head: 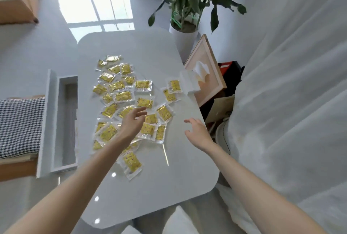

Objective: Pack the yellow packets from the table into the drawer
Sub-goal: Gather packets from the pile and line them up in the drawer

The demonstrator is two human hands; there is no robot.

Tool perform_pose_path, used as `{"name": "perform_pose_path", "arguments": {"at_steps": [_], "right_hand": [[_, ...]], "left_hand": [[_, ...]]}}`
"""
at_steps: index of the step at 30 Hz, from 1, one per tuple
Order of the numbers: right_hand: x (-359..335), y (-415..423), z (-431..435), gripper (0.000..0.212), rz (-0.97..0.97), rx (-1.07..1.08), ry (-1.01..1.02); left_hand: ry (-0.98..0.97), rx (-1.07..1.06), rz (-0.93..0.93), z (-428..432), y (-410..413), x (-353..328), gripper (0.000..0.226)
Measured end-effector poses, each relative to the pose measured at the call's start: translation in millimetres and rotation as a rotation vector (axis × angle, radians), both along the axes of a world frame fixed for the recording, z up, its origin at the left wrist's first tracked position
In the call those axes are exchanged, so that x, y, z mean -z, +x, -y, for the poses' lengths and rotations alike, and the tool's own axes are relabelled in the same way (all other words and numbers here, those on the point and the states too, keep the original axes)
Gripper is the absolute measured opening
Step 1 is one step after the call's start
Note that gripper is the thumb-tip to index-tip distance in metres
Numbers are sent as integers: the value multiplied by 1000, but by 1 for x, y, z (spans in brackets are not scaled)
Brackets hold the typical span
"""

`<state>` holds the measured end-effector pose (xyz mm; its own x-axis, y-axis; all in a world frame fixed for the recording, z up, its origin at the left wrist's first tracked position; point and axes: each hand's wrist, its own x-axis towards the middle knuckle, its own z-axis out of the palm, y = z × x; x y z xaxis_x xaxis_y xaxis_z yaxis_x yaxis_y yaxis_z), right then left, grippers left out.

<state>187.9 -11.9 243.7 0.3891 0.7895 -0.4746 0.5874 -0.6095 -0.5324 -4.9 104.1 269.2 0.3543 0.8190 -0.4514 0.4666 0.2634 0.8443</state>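
Note:
Several yellow packets (123, 96) in clear wrappers lie scattered over the white table (159, 177). One yellow packet (131, 162) sits nearest me, and two more packets (171, 90) lie apart at the right by a tissue box. The white drawer (64, 121) stands pulled out at the table's left side, and its inside looks bare. My left hand (132, 122) hovers over the middle of the pile with fingers spread, holding nothing. My right hand (197, 133) hangs over bare tabletop near the right edge, fingers relaxed and holding nothing.
A white tissue box (189, 81) stands at the table's right edge. Behind it lean a framed picture (206, 68) and a potted plant (185, 32). A chequered cushion (20, 126) lies left of the drawer. White curtains (291, 83) hang on the right.

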Motion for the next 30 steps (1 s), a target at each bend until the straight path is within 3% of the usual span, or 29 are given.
{"name": "perform_pose_path", "arguments": {"at_steps": [10,21,26,30], "right_hand": [[91,92,-86,52,26,-210,4],[242,112,-202,74,321,-440,33],[287,123,-245,86,512,-713,-127],[309,134,-260,80,527,-687,-142]], "left_hand": [[-20,-141,-57,-23,80,90,38],[-67,-168,-116,-84,114,232,42],[27,-29,-267,-104,127,286,54],[104,193,-440,-115,141,313,80]]}}
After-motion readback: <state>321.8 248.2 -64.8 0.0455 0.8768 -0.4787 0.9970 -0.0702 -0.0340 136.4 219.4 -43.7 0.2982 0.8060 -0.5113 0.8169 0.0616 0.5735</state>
